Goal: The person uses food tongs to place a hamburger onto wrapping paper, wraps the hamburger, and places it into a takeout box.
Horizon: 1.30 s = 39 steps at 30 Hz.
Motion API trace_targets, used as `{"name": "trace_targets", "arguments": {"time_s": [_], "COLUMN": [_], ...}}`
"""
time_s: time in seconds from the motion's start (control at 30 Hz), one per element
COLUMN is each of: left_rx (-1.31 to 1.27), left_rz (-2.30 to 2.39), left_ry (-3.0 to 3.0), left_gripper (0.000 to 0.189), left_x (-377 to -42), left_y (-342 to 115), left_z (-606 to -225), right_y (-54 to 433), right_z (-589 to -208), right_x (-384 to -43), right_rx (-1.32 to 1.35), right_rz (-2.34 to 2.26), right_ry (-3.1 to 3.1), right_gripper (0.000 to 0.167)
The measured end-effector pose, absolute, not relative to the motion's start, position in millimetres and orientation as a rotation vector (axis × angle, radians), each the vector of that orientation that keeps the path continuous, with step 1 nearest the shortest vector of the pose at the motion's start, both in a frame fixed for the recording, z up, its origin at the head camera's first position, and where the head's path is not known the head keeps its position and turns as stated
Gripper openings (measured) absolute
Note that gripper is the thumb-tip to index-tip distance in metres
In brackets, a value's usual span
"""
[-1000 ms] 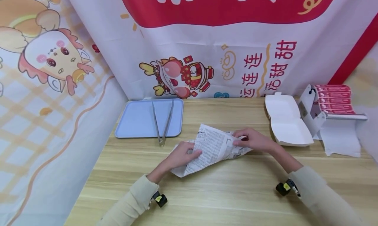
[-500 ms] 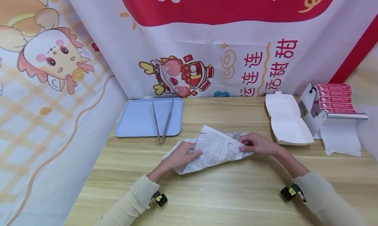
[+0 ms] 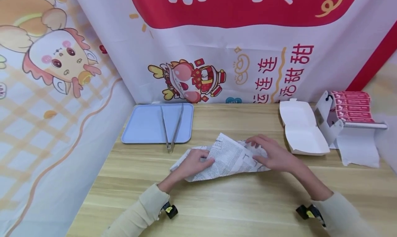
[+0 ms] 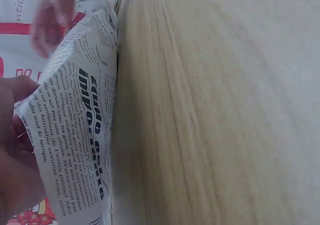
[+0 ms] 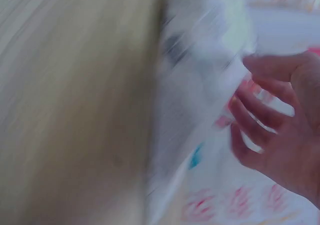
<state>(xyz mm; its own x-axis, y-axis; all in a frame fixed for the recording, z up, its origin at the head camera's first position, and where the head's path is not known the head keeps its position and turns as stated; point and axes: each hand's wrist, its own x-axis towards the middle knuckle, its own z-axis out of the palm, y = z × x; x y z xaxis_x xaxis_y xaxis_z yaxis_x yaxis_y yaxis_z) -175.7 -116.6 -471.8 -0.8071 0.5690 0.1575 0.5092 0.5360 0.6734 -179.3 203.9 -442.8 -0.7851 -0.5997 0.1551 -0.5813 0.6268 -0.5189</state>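
Observation:
A sheet of newsprint wrapping paper (image 3: 231,157), folded over on itself with one corner pointing up, lies in the middle of the table in the head view. My left hand (image 3: 195,163) pinches its left part, thumb on top of the fold and fingers behind; the left wrist view shows that thumb and fingers at the paper's printed edge. Over the right end is my right hand (image 3: 274,154), its fingers spread and loosely bent. In the blurred right wrist view, the right fingers (image 5: 262,112) stand apart with the thumb near the edge of the paper.
At the back left is a blue tray (image 3: 144,125) with metal tongs (image 3: 170,137) lying across its front rim. An opened white takeaway box (image 3: 305,135) stands at the right, beside a dispenser holding a roll of red labels (image 3: 353,106). Printed cloth (image 3: 198,40) hangs behind the wooden table (image 3: 235,209).
My right hand has shifted right, and its fingers have spread from their hold on the paper. The paper's right side has come down flatter. My left hand keeps its pinch almost in place.

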Motion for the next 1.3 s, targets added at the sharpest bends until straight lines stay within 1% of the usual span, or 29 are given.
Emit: {"name": "trace_targets", "arguments": {"time_s": [0.07, 0.13, 0.23, 0.3, 0.37, 0.5, 0.57, 0.63, 0.73, 0.77, 0.83, 0.93, 1.03, 1.2, 1.3], "left_rx": [0.929, 0.891, 0.809, 0.771, 0.756, 0.729, 0.74, 0.821, 1.093, 1.192, 1.306, 1.286, 1.218, 1.218, 1.233], "left_rz": [1.144, 1.159, 1.169, 1.142, 1.086, 0.932, 0.835, 0.731, 0.573, 0.523, 0.431, 0.331, 0.324, 0.394, 0.432], "left_ry": [2.693, 2.695, 2.695, 2.706, 2.725, 2.804, 2.895, 2.998, 3.024, 2.992, 2.877, 2.741, 2.73, 2.821, 2.804], "left_gripper": [0.043, 0.043, 0.043, 0.044, 0.046, 0.042, 0.036, 0.025, 0.005, 0.013, 0.03, 0.043, 0.04, 0.036, 0.04], "left_x": [-176, -176, -174, -171, -169, -164, -161, -160, -168, -173, -184, -193, -192, -187, -186], "left_y": [-115, -114, -114, -114, -116, -126, -129, -128, -113, -107, -95, -87, -86, -81, -76], "left_z": [-471, -470, -473, -477, -481, -477, -466, -452, -433, -430, -431, -442, -452, -462, -465], "right_y": [185, 166, 146, 141, 142, 145, 145, 145, 145, 145, 144, 143, 143, 142, 141], "right_z": [-432, -429, -439, -450, -460, -469, -470, -471, -471, -471, -471, -470, -468, -465, -469], "right_x": [-173, -170, -171, -171, -170, -166, -167, -168, -169, -169, -169, -163, -152, -136, -132], "right_rx": [-1.106, -1.21, -1.303, -1.281, -1.24, -1.191, -1.192, -1.203, -1.209, -1.208, -1.188, -1.096, -1.017, -1.083, -1.06], "right_rz": [-0.782, -0.624, -0.408, -0.311, -0.258, -0.237, -0.227, -0.211, -0.182, -0.181, -0.187, -0.206, -0.246, -0.364, -0.356], "right_ry": [2.912, 2.959, 2.944, 2.927, 2.923, 2.92, 2.918, 2.919, 2.927, 2.932, 2.952, 3.003, 3.119, 3.251, 3.234], "right_gripper": [0.042, 0.043, 0.058, 0.067, 0.071, 0.072, 0.072, 0.072, 0.072, 0.072, 0.073, 0.075, 0.07, 0.053, 0.051]}}
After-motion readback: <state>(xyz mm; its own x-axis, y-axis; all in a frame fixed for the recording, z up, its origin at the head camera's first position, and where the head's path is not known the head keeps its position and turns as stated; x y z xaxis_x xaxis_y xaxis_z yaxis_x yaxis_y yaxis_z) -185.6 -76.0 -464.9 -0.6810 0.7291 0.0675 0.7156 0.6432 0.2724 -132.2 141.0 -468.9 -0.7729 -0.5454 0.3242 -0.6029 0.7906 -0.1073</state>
